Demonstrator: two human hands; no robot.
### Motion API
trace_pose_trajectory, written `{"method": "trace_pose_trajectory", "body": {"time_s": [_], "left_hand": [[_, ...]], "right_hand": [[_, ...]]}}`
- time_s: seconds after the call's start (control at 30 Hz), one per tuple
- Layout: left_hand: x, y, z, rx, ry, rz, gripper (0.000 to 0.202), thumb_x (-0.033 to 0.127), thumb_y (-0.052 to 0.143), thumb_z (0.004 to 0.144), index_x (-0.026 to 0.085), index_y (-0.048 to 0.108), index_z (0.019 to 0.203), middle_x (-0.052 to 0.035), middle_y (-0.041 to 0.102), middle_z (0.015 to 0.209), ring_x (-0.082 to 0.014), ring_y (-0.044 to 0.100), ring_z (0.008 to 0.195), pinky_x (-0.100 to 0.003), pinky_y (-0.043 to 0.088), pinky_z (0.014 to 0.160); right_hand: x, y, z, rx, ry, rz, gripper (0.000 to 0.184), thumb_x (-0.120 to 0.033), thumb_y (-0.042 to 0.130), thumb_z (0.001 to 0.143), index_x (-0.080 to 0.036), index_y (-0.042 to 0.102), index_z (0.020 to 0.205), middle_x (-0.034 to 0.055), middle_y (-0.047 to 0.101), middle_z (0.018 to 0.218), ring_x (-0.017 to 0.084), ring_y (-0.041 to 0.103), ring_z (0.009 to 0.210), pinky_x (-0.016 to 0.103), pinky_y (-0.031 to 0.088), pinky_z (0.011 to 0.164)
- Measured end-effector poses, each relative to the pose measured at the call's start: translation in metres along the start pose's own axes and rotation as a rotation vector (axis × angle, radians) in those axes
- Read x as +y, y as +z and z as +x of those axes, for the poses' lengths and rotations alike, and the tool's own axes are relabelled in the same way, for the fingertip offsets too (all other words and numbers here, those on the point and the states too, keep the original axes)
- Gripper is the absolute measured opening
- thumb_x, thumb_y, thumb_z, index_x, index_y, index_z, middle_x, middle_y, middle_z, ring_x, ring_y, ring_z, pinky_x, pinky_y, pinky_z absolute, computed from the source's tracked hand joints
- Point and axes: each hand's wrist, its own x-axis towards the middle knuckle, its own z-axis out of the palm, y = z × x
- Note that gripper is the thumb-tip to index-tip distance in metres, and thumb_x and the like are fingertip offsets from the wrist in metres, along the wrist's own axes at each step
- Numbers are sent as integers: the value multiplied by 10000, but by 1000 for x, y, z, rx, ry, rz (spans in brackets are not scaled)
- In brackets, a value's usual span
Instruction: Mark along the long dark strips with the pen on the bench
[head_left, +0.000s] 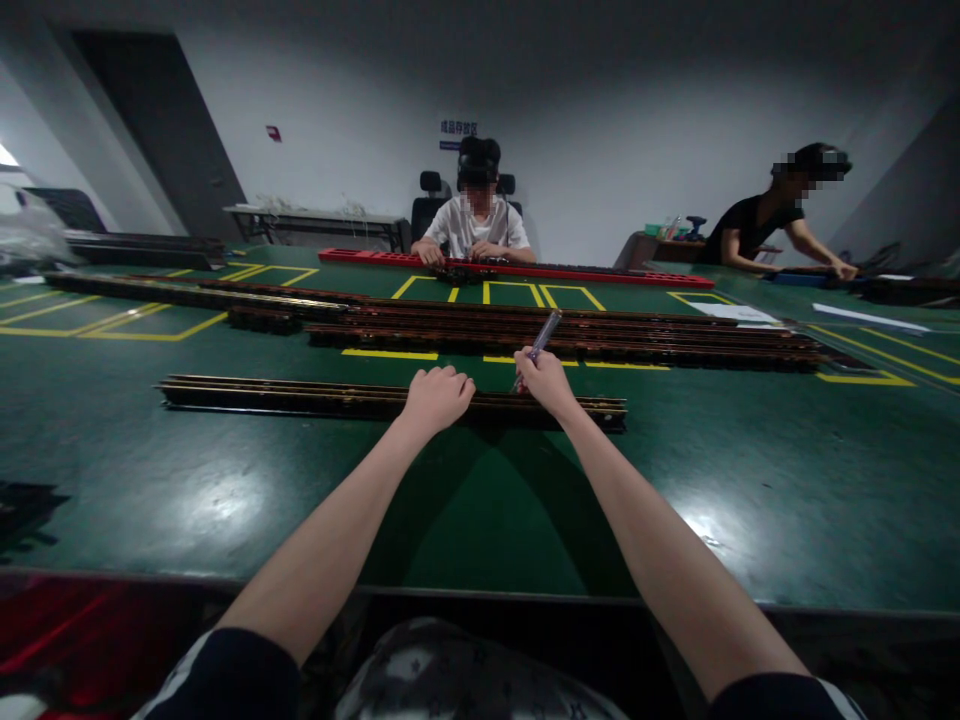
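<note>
A long, dark, grooved metal rail with brassy edges lies across the green table in front of me. My left hand is closed over it, right of its middle, with the fingertips hidden on the far side. Farther right, my right hand grips a slim pen-like tool with a greyish, see-through barrel. The tool leans, its upper end away from me to the right, its lower end down at the rail. Whether the tip touches the rail I cannot tell.
Behind the rail lies a long bundle of similar dark rails. Yellow tape marks the green table. Across it a person handles parts by a long red rail. Another person leans in at right. Papers lie nearby.
</note>
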Motion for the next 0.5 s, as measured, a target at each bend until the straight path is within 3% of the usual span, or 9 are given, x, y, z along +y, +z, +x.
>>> {"method": "trace_pose_trajectory", "body": {"time_s": [0.5], "left_hand": [[-3, -6, 3, 34, -56, 0, 553, 322, 207, 958, 142, 714, 831, -124, 705, 952, -222, 654, 859, -367, 485, 792]], "right_hand": [[-14, 19, 0, -30, 53, 29, 297, -224, 456, 914, -198, 467, 619, -39, 511, 490, 107, 543, 436, 204, 446, 478]]}}
